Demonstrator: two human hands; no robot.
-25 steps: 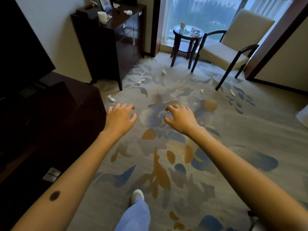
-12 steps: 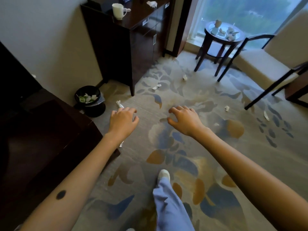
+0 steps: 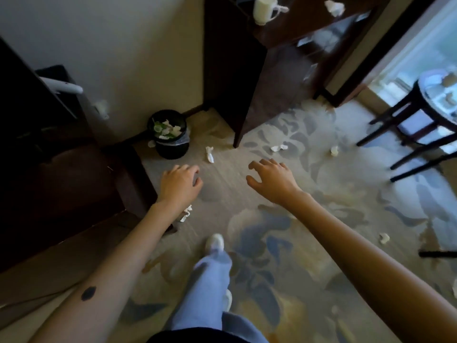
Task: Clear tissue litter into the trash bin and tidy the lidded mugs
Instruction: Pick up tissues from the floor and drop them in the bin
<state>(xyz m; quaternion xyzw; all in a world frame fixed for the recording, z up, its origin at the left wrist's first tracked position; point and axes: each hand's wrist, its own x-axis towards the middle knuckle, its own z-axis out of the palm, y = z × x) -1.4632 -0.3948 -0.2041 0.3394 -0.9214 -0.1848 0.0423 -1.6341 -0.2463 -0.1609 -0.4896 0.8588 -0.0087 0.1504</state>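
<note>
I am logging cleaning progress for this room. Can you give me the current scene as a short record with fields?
setting: patterned carpet beside a dark cabinet
trash bin: black, against the wall, already holding tissue scraps
tissue on floor: one near the bin, one by the cabinet leg, one further right, one under the left forearm, one at right
mug: white, on the cabinet top, with a tissue nearby
left hand: empty
right hand: empty, fingers spread
</note>
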